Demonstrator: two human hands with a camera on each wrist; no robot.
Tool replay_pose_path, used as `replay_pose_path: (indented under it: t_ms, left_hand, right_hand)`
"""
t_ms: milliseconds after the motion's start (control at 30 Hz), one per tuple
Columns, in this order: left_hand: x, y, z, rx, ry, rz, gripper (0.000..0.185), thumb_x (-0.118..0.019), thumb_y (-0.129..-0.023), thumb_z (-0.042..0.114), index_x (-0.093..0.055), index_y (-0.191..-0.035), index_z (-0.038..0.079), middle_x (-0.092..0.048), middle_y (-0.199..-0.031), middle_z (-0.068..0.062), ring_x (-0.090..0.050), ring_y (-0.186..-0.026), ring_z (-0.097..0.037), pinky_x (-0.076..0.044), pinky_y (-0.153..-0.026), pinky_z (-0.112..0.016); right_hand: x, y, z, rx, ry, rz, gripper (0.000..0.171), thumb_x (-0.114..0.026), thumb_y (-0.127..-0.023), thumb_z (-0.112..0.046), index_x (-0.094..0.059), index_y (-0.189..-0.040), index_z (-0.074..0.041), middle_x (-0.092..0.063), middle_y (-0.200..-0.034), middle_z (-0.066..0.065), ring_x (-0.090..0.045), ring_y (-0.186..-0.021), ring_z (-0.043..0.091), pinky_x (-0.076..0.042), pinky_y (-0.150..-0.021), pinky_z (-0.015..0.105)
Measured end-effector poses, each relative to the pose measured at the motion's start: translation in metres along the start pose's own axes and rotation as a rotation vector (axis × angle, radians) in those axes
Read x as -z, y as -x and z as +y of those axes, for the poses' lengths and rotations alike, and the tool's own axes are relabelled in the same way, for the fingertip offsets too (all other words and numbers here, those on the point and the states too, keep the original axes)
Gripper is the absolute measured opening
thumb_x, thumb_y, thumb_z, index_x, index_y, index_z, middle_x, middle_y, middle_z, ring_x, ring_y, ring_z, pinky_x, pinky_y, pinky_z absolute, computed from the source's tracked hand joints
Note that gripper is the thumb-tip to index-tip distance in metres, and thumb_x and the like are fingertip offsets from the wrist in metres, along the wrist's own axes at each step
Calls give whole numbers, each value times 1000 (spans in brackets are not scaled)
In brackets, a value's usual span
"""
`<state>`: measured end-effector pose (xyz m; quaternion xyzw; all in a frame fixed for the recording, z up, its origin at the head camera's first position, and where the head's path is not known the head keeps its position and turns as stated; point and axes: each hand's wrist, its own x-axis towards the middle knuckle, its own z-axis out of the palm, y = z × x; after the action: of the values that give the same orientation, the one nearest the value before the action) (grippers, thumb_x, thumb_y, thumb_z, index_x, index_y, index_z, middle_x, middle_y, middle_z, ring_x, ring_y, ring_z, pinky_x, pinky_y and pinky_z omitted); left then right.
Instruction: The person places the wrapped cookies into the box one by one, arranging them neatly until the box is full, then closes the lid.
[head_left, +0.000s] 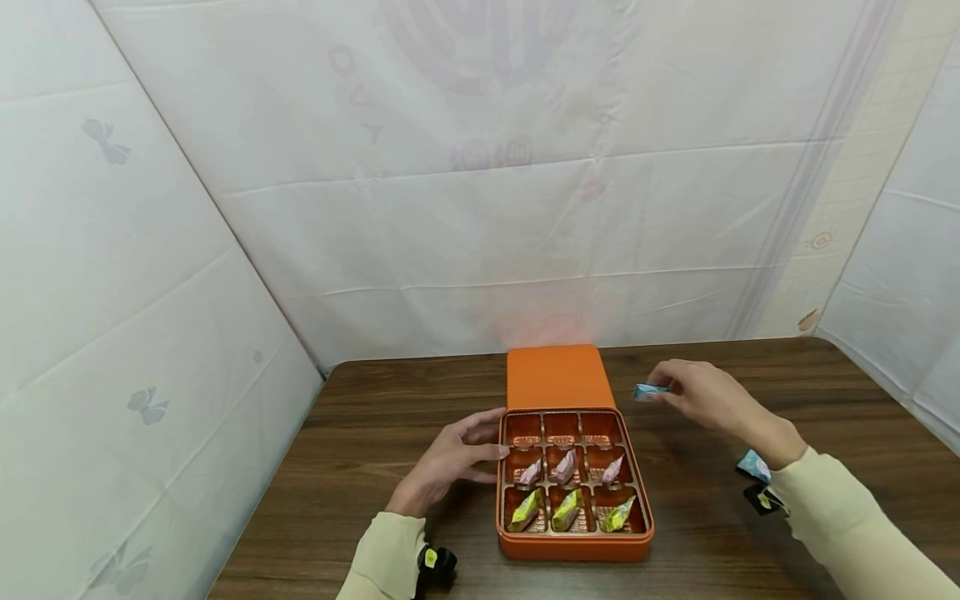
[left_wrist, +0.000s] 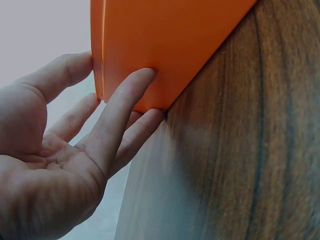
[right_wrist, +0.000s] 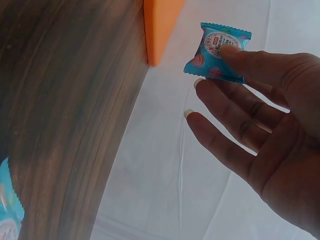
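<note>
Between my right hand's [head_left: 712,397] thumb and fingers is pinched a small blue macaron packet [right_wrist: 214,47], held above the table to the right of the box. My left hand [head_left: 452,458] rests against the left side of the orange box [head_left: 573,547], its fingers extended along the wall and thumb near the rim. The box has a grid of compartments: yellow-green wrapped sweets [head_left: 567,510] lie in the front row, pink wrapped sweets [head_left: 564,467] in the middle row, and the back row [head_left: 561,427] holds none.
Behind the box lies its orange lid [head_left: 558,377]. Another blue packet [head_left: 753,465] is on the wooden table [head_left: 360,483] beside my right wrist. White cloth walls [head_left: 450,225] stand at the back and both sides.
</note>
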<state>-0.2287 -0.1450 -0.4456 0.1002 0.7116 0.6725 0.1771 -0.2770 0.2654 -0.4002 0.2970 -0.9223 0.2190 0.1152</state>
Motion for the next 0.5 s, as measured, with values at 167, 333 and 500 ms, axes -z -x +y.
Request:
replay_pose_path:
  t_ms: [167,333,500]
  left_hand:
    - [0,-1,0,12,10,4,66,-79,-98,12,-52,-159,12,-57,-149,-23,-71,-114,-35,-64,-82,-51]
    - [1,-1,-1,17,15,8,66,-79,-98,12,-53,-158,12,-57,-149,-23,-70,-115,-35,-64,-82,-52]
    - [1,0,-1,13,12,5,67,-79,-98,12,-52,-159,11,-57,-149,-24,-71,-114,-35,-64,-82,-52]
  right_hand:
    - [-1,-2,-4,13,0,-2,15,-83,-91,-3,-74,-98,-12,-71,-90,-5,-68,-77,12,-57,-64,36]
    - [-2,-4,-7,31,-2,0,16,-83,-91,-3,-73,-99,-13,-72,-91,-7,-68,-78,12,-58,-65,36]
    - [-3,-8,-12,41,-5,6,17,-84,-91,-3,-73,-99,-13,-71,-90,-7,-68,-77,12,-57,-65,36]
